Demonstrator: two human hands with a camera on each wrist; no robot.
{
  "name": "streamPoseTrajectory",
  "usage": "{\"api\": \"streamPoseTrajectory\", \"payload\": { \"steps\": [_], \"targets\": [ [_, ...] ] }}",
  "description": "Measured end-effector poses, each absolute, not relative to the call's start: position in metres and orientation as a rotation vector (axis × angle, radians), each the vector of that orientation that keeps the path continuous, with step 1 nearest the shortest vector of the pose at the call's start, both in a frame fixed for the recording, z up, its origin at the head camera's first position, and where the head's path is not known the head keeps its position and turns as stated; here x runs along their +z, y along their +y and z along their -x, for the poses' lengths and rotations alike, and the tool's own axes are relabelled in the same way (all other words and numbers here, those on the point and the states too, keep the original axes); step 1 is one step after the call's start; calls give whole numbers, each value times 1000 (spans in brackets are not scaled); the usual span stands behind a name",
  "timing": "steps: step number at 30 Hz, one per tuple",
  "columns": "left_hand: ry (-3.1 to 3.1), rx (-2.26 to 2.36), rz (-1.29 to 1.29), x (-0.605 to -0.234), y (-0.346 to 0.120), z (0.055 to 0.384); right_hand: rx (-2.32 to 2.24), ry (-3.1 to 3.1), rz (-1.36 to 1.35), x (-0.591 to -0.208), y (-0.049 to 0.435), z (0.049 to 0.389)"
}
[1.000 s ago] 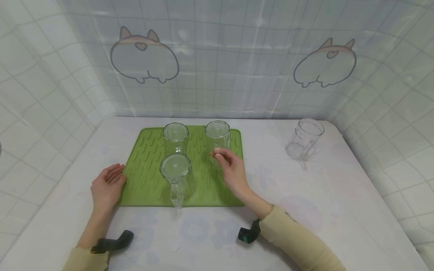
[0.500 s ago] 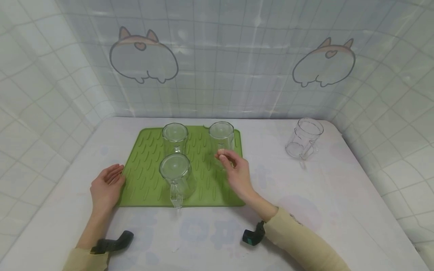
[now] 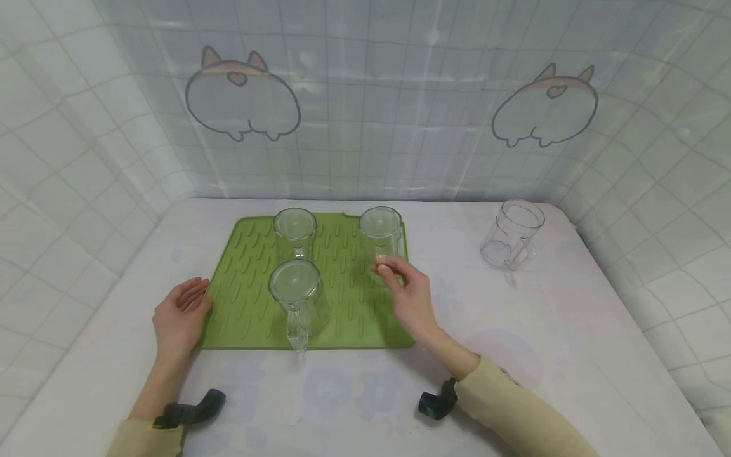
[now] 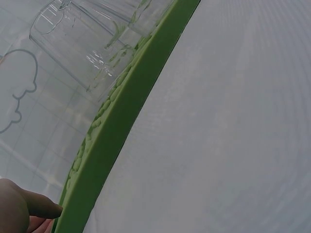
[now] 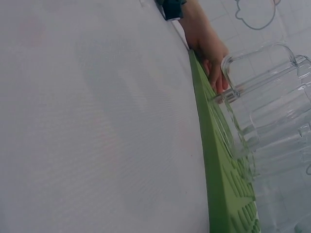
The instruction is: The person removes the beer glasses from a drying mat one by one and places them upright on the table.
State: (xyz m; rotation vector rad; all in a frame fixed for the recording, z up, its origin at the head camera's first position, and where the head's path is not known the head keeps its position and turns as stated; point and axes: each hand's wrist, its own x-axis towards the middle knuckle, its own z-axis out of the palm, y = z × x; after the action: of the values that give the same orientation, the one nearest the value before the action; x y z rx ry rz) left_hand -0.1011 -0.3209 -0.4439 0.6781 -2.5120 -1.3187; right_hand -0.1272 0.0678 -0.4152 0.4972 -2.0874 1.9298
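My right hand (image 3: 412, 299) pinches the handle of an upside-down clear glass mug (image 3: 380, 222) at the back right of a green drying mat (image 3: 240, 279). Fingers hide most of that handle. On the mat's left edge rests my left hand (image 3: 180, 317), its fingers loosely bent; the left wrist view has its thumb (image 4: 41, 205) at the mat's rim. Two more mugs stand inverted on the mat: one at the back (image 3: 294, 223), another in front of it (image 3: 296, 282) with its handle toward me. The right wrist view shows the front mug's handle (image 5: 262, 51) side-on.
A fourth-side glass mug (image 3: 513, 235) stands upright on the white table (image 3: 365, 406), right of the mat. Tiled-pattern sheeting (image 3: 394, 108) walls the back and both sides. Black wrist cameras (image 3: 194, 409) stick out from both forearms.
My right hand has shifted the back-right mug to the right and slightly toward me, near the mat's right edge. My left hand has stayed where it was.
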Motion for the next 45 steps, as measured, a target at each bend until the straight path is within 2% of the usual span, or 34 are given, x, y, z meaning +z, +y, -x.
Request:
{"api": "streamPoseTrajectory", "payload": {
  "steps": [19, 27, 32, 45],
  "targets": [
    [-2518, -1329, -713, -445, -321, 101, 1762, -2052, -573, -416, 85, 114],
    [-2502, -1324, -738, -447, -321, 103, 1653, -2023, -630, -389, 85, 96],
    [-2484, -1325, -751, -446, -321, 104, 1613, -2000, -665, -385, 87, 93],
    [-2453, -1261, -658, -441, -315, 105, 1489, -1951, -710, -417, 96, 105]
  ]
}}
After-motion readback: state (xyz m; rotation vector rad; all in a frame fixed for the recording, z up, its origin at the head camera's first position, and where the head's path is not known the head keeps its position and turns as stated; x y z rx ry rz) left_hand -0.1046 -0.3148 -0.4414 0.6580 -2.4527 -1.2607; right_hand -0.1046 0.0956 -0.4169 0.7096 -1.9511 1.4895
